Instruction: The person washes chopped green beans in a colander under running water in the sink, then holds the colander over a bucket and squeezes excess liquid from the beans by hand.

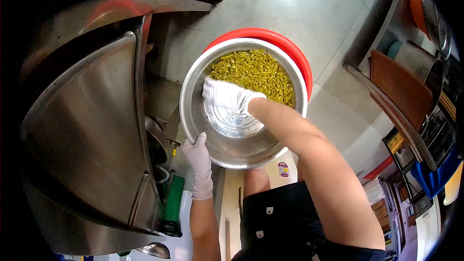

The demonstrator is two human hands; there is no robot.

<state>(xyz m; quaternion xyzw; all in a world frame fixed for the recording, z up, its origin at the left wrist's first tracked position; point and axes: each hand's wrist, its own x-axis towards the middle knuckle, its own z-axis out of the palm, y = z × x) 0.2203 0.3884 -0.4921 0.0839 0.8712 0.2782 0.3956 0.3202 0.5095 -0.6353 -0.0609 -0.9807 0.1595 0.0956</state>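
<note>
A wide metal basin (193, 87) with a perforated bottom holds chopped green pieces (253, 70) heaped on its far side. Under and behind it shows the rim of a red basin (295, 53). My left hand (197, 153), in a thin white glove, grips the metal rim at the near left, thumb over the edge. Inside the basin, my right hand (223, 94) wears a white glove and lies beside the green pieces, over the bare perforated bottom. It is slightly blurred, and its fingers are too smeared to show whether they hold anything.
A large stainless steel fixture (92, 130) fills the left side. A green object (174, 200) stands near my left forearm. At the right are a metal rack rail (386, 111), a brown board (401, 84) and a blue item (437, 174). Grey floor tiles (290, 0) lie beyond the basin.
</note>
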